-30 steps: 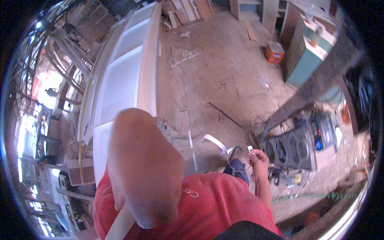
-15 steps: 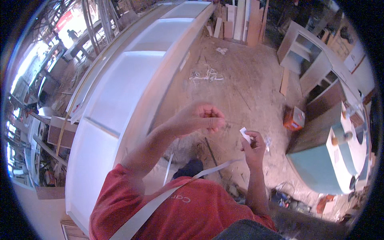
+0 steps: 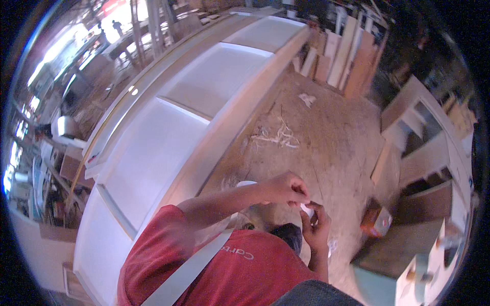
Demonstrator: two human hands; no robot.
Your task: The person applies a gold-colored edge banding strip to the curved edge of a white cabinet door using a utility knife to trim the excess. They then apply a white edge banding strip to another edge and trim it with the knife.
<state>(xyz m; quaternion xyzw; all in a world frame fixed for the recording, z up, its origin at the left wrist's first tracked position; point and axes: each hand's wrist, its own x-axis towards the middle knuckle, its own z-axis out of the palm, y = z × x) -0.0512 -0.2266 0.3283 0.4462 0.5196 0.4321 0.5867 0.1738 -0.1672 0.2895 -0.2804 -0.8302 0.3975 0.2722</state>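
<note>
My left hand [image 3: 286,189], its fingers curled together, is just above and against my right hand [image 3: 315,225]; whatever it pinches is too small to make out. My right hand grips a small white piece [image 3: 307,208] between thumb and fingers. A long flat white strip [image 3: 184,268] hangs diagonally over the red shirt on my body, disappearing behind my left forearm. Beside me on the left lies a long white frame with inset panels [image 3: 145,148].
Loose white strips [image 3: 278,136] litter the floor ahead. Boards [image 3: 334,61] lean at the back. Wooden cabinets [image 3: 421,158] and an orange box [image 3: 376,220] stand on the right. Scrap timber and workshop clutter [image 3: 71,173] fill the far left.
My left hand was a blur by my body, then rose forward and now meets my right hand at the white piece. The view has tilted up along the white frame.
</note>
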